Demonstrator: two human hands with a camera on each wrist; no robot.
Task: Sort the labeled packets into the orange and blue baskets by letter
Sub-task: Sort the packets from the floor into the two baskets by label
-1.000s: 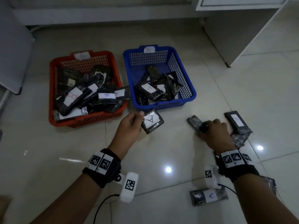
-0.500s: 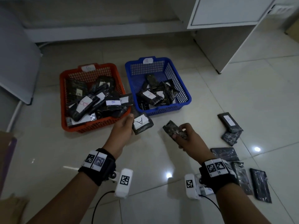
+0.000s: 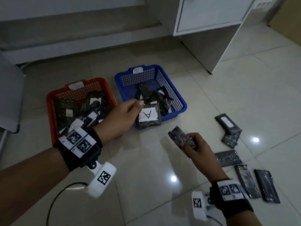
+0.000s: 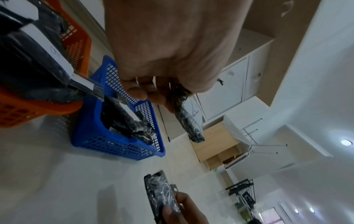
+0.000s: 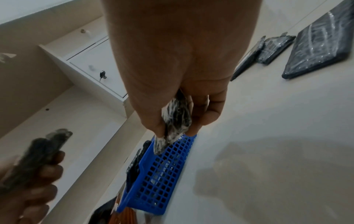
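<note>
My left hand [image 3: 123, 116] pinches a black packet labelled A [image 3: 149, 117] by its corner, just over the near rim of the blue basket [image 3: 180, 101]. In the left wrist view that A packet [image 4: 186, 119] hangs from the fingers beside the blue basket [image 4: 118, 145]. My right hand [image 3: 197, 147] grips a second black packet [image 3: 180, 139] above the floor, its label hidden; the right wrist view shows this second packet [image 5: 176, 118] between thumb and fingers. The orange basket [image 3: 50, 111] stands left of the blue one, full of packets.
Several more black packets [image 3: 228, 123] lie on the tiled floor at the right, one with a white label up. A white cabinet [image 3: 210, 35] stands behind the baskets at the right. A cable [image 3: 53, 203] trails from my left wrist.
My left hand has carried the A packet up and right to the blue basket's near rim. My right hand lifted a packet off the floor and drew it toward me.
</note>
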